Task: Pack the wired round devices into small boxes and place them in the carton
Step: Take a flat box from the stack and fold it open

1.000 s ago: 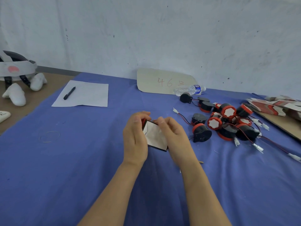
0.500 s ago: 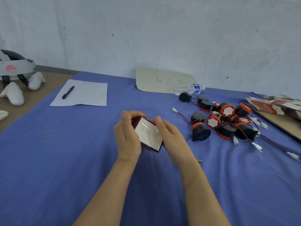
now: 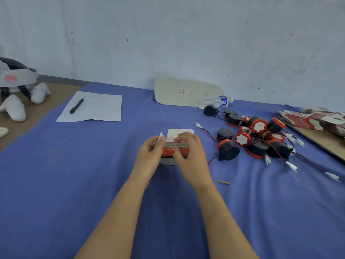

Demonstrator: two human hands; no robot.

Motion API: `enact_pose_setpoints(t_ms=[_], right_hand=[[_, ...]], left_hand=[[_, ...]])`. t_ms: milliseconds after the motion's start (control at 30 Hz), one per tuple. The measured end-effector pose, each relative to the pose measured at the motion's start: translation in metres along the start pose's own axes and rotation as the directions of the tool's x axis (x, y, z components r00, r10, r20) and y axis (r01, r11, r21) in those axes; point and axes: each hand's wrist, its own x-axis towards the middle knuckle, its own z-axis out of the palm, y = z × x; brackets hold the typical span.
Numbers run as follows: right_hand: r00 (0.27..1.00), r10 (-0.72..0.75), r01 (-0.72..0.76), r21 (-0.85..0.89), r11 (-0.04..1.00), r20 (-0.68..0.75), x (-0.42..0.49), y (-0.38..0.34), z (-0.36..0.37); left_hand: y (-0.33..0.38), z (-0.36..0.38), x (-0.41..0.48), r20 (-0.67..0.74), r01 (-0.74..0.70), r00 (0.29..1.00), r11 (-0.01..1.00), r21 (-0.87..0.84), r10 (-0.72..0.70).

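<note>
Holding a box [image 3: 169,150] on the cloth [image 3: 93,184] at mid-table, between both hands. Gripping its left side with the left hand [image 3: 149,156], fingers curled round the edge, just under a small white side flap poking up. Clasping its right side and front with the right hand [image 3: 190,156], fingers bent over the red printed face. Leaving the top flap up and open at the far side, white inside showing. Unable to tell of any device inside the box: hidden by the hands.

Judging the step as forming or closing this one box, so partway through a single packing round. Finding a good pile of devices [image 3: 257,141] loose on the cloth to the right of the box, near but apart from it, red-and-black bodies tangled in thin wires with white plugs. Reading that pile as the bulk of the work left. Noting a stack of flat boxes [image 3: 306,120] beyond the pile at the right edge, not yet folded. Seeing no packed boxes set aside and no carton anywhere in view, so nothing shown as placed.

Left to do, by this judgement: tuck the flaps shut, put the box in the carton, then fold, fill and close a box for each device in the pile.

Also on the table, well away at the far left: paper [image 3: 93,107] with a pen [image 3: 76,106]; at the back, a sign [image 3: 186,92] and a bottle [image 3: 214,101].
</note>
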Motion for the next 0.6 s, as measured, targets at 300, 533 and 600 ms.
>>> enact_pose_setpoints(t_ms=[300,533,600], right_hand=[[0.915,0.313,-0.28,0.158,0.947,-0.254,-0.002,0.021,0.01],[0.909,0.316,-0.235,0.292,0.927,-0.272,-0.001,0.006,0.02],[0.932,0.294,-0.229,0.287,0.93,-0.21,-0.001,0.007,0.021]], left_hand=[[-0.014,0.009,-0.005,0.03,-0.093,0.995,0.992,0.086,0.09],[-0.008,0.026,-0.013,-0.252,-0.138,0.957,0.99,0.033,0.142],[-0.006,0.023,-0.014,-0.298,-0.276,0.906,0.953,0.123,0.301]])
